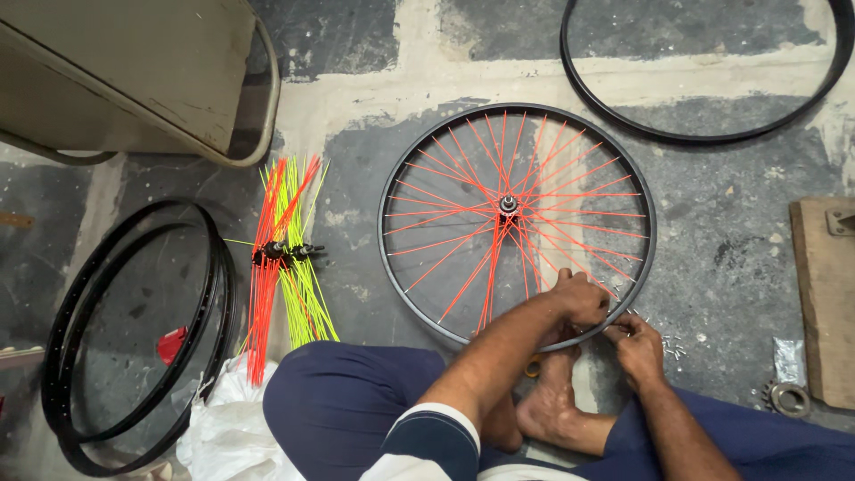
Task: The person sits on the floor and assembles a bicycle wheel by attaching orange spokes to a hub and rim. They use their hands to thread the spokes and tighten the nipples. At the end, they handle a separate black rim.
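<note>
Concrete floor [712,223] carries the spoked wheel [517,223]. At its near rim, I pinch a spoke end with both left hand [579,301] and right hand [638,346]; slipping could bend it.

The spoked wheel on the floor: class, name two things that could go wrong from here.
1. Both hands, left hand and right hand, work at the wheel rim's near edge; a slip might bend an orange spoke.
2. Small loose metal parts lie by a bare foot; they could scatter or prick.
</note>
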